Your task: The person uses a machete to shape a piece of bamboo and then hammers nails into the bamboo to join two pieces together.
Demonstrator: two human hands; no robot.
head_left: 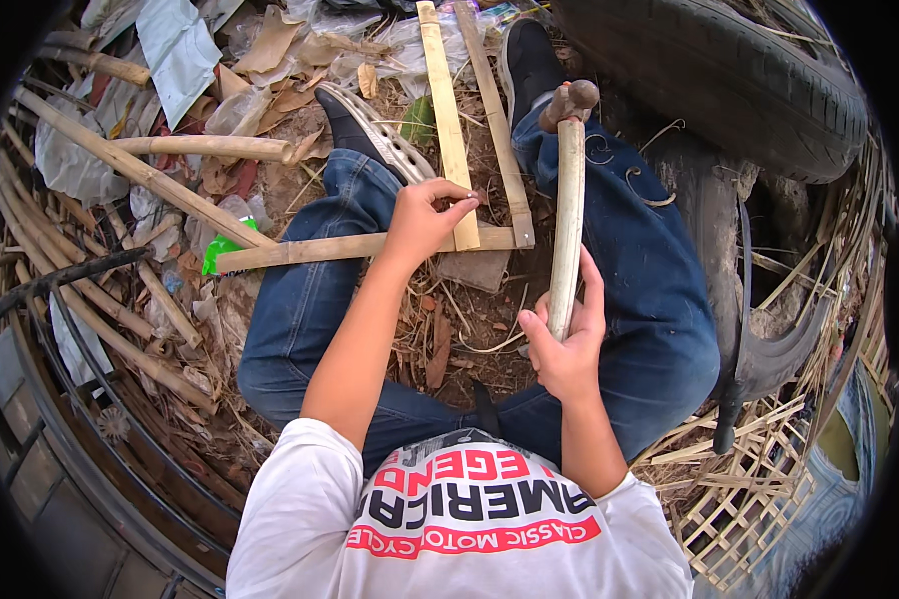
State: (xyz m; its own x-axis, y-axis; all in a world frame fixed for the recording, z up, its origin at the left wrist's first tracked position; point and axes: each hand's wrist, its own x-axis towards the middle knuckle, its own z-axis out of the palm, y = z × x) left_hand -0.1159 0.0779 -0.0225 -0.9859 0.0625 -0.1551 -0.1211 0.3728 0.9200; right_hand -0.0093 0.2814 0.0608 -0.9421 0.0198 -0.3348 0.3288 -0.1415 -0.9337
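My right hand (pixel 569 349) is wrapped round the lower part of the pale handle of a hammer (pixel 567 215), its rusty head raised at the far end over my right leg. My left hand (pixel 430 215) is closed in a pinch over the pale bamboo slat (pixel 447 125); what its fingertips hold is too small to make out. That slat's near end lies on a bamboo crosspiece (pixel 315 250), which runs left across my left leg. A second bamboo slat (pixel 497 130) meets the crosspiece at its right end. Under the joint sits a flat block (pixel 474 270).
Bamboo poles (pixel 160 185) and plastic litter (pixel 240 110) cover the ground at the left, beside a black metal frame (pixel 100 364). A tyre (pixel 719 80) lies at the far right. A machete-like curved dark blade (pixel 784 339) and woven bamboo lattice (pixel 754 499) are at the right.
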